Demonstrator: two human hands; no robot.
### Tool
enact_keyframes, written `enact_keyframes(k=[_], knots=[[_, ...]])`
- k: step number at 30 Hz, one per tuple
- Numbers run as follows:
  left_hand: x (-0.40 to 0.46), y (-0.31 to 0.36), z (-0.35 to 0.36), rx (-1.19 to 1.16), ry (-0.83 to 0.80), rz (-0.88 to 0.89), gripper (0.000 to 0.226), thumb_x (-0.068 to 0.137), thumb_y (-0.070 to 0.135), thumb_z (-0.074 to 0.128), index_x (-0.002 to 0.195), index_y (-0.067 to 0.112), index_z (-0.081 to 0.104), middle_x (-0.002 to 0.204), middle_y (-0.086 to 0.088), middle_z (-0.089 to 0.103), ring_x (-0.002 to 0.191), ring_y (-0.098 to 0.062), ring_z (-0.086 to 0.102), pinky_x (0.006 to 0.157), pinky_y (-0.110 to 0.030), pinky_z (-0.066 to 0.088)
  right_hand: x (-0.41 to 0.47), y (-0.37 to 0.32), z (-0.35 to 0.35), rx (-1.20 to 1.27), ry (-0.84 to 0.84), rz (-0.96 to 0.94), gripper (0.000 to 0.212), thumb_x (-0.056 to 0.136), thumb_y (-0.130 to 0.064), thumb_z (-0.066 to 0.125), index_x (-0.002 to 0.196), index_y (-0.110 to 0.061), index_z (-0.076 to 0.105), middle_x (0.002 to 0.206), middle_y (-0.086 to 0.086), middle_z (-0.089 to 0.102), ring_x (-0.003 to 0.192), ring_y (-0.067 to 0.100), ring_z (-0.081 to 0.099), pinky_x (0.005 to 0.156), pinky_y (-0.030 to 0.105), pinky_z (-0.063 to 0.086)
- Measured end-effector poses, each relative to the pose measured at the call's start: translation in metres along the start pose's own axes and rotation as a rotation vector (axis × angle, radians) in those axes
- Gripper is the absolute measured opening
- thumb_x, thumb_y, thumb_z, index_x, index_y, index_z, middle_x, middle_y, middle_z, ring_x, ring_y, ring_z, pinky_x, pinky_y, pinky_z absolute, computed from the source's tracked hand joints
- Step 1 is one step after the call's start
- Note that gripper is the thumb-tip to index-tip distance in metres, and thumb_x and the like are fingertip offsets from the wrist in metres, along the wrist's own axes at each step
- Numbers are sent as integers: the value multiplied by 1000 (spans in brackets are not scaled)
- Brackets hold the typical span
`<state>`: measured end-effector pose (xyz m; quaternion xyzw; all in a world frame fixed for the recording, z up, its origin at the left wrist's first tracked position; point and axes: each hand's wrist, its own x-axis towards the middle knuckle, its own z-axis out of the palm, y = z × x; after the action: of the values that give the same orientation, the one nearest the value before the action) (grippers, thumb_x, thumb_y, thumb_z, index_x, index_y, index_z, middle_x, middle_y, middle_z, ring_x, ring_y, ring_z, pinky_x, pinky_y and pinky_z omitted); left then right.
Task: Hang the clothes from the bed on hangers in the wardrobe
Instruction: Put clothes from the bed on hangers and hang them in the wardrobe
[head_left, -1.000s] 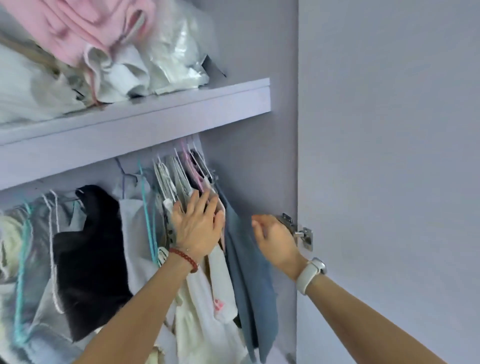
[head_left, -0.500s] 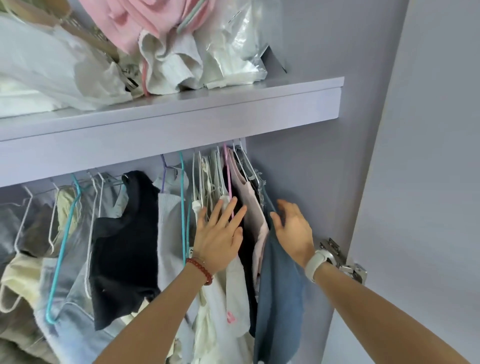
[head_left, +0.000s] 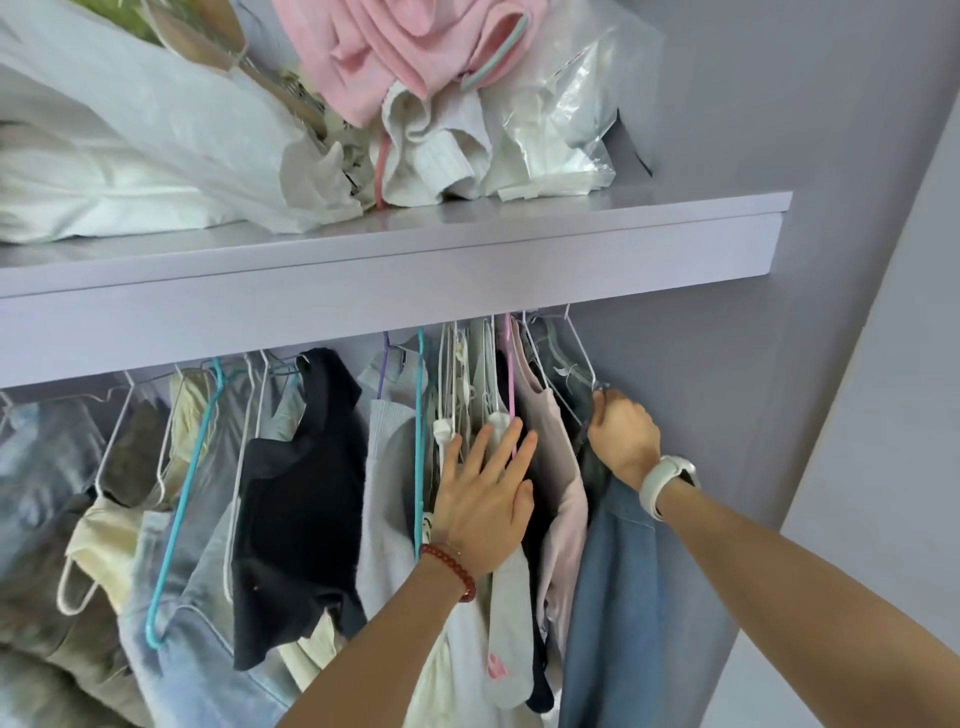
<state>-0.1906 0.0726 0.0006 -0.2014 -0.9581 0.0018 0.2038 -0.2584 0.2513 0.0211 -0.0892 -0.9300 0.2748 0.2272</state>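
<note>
Reaching up, left hand (head_left: 485, 499) lies flat, fingers spread straight, pressing hanging clothes (head_left: 506, 545) leftward. Right hand (head_left: 623, 439) clenched round wire hanger (head_left: 582, 364) at rail's far right, wrist bent, blue garment (head_left: 608, 597) hanging below. Shelf (head_left: 467, 270) overhead, piled with bags.

Clothes (head_left: 301, 467) hang under shelf (head_left: 395, 291), bags (head_left: 171, 130) on top.

Bright, soft and even, with a cool lilac cast. Dim only beneath the shelf (head_left: 395, 291), where faint shadow falls. Mild glare on the plastic bag (head_left: 576, 98). Bowed lines toward the edges; soft, smeared detail at lower left.
</note>
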Motion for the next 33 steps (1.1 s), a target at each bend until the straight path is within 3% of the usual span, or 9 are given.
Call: enact_keyframes(k=[10, 15, 18, 21, 24, 26, 29, 31, 33], knots=[[6, 4, 6, -67, 64, 23, 50, 87, 31, 31, 130, 15, 52, 138, -4, 49, 123, -27, 50, 102, -56, 33, -61, 39, -24, 18, 214, -53, 28, 97, -16, 38, 93, 6, 54, 75, 30, 62, 72, 50, 56, 62, 43, 40], [18, 24, 9, -192, 141, 4, 64, 90, 20, 47, 146, 12, 17, 151, -5, 26, 142, -27, 14, 113, -47, -4, -141, 84, -26, -38, 304, -91, 21, 89, -4, 50, 70, 2, 52, 43, 16, 53, 36, 36, 51, 41, 27, 35], [25, 56, 4, -255, 222, 134, 58, 90, 15, 51, 143, 6, 28, 147, -13, 34, 140, -31, 21, 114, -48, 4, -190, 111, -44, -150, 333, -165, 49, 98, -25, 26, 65, -1, 53, 38, 4, 48, 30, 26, 45, 33, 18, 23], [27, 88, 10, -315, 132, 268, 57, 90, 8, 47, 143, 5, 27, 150, -12, 29, 141, -30, 16, 115, -49, 8, -242, 142, -71, -256, 321, -184, 64, 100, -35, 14, 67, -1, 58, 40, 3, 50, 32, 23, 48, 28, 19, 29], [16, 126, 31, -321, -123, 403, 58, 95, 22, 41, 146, 13, 16, 154, -4, 17, 143, -25, 6, 113, -52, 4, -298, 164, -105, -382, 307, -133, 47, 100, -33, 15, 81, -9, 51, 41, 1, 51, 33, 22, 49, 28, 19, 31], [-2, 151, 43, -370, -228, 467, 60, 93, 35, 45, 144, 13, 22, 152, -10, 18, 138, -30, 25, 109, -53, 19, -337, 169, -126, -461, 287, -56, 41, 100, -33, 15, 82, -13, 45, 41, 0, 50, 31, 23, 47, 28, 18, 29], [-31, 173, 48, -697, -221, 309, 66, 83, 32, 65, 136, 8, 33, 144, -19, 24, 109, -42, 52, 83, -53, 47, -398, 168, -148, -533, 289, 54, 52, 101, -35, 15, 80, -9, 55, 41, 1, 51, 32, 22, 49, 28, 20, 33], [-51, 185, 56, -883, -166, 294, 75, 75, 26, 75, 135, 5, 34, 141, -21, 25, 106, -42, 53, 83, -52, 49, -436, 162, -155, -604, 314, 86, 43, 100, -31, 20, 80, -10, 52, 41, 1, 52, 33, 23, 50, 31, 26, 40], [-80, 201, 65, -962, -165, 358, 75, 72, 22, 77, 132, 5, 36, 136, -21, 30, 108, -39, 52, 87, -48, 47, -470, 156, -159, -645, 328, 122, 48, 100, -30, 22, 76, -8, 57, 41, 1, 51, 31, 22, 48, 31, 26, 39]])
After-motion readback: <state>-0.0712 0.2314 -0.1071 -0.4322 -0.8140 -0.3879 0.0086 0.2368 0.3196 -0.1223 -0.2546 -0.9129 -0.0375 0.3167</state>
